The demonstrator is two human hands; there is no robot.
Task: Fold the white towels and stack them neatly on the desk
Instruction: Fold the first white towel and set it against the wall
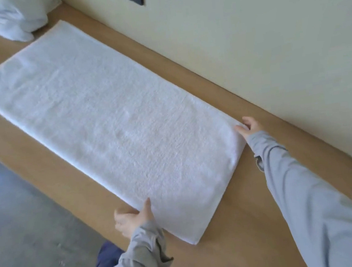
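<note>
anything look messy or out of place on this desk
Nothing is spilled or damaged. The flat towel lies smooth on the desk. Only the heap of towels at the desk's far end looks untidy: it is crumpled and not yet folded.

The wall (270,45) rises just beyond the right grip (250,127), leaving only a narrow strip of bare desk (237,236) along the far edge of the flat towel (107,119), which covers the surface between both grips and ahead of them. Behind the grips the desk lies bare, and outside the left grip (134,217) its edge drops to open floor (26,216). Well ahead, a heap of towels (10,18) blocks the desk's end.
</note>
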